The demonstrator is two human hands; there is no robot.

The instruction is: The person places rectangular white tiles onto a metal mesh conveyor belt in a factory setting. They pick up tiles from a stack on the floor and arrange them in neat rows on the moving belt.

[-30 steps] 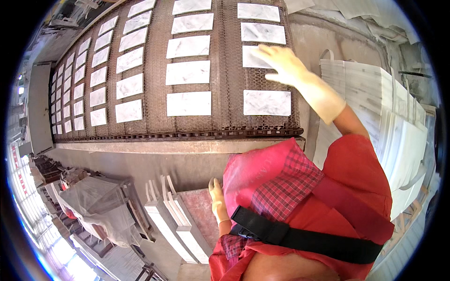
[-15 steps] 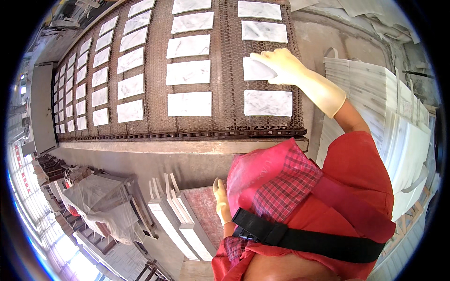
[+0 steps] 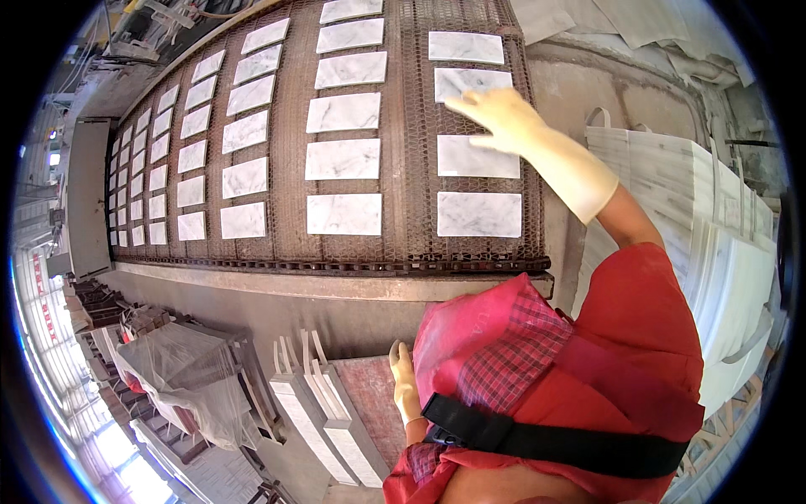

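The right hand (image 3: 505,124), in a pale yellow glove, is above the right column of white tiles, which lie flat on a brown mesh belt (image 3: 409,172). Its fingers are spread wide with the thumb well apart, and I see nothing held between them. The fingertips are over the near edge of the second tile (image 3: 470,80), counting from the far side; the thumb is over the far part of the third tile (image 3: 478,164). Whether the glove touches either one — this I cannot tell. The hand hides the near right part of the second tile and the far right corner of the third. The fourth tile (image 3: 478,215) lies nearest in this column, fully visible. In the next column to the left, the farthest tile (image 3: 351,9) is cut by the border of the view, and the tiles at the far left become too small to count surely.

The left hand (image 3: 404,382), also gloved, is low and near, between the red apron (image 3: 474,323) and a reddish board (image 3: 367,403). Its fingers look close together, but I cannot tell if it holds something. Farther left, a stack under cloudy plastic (image 3: 185,370) is hard to make out.
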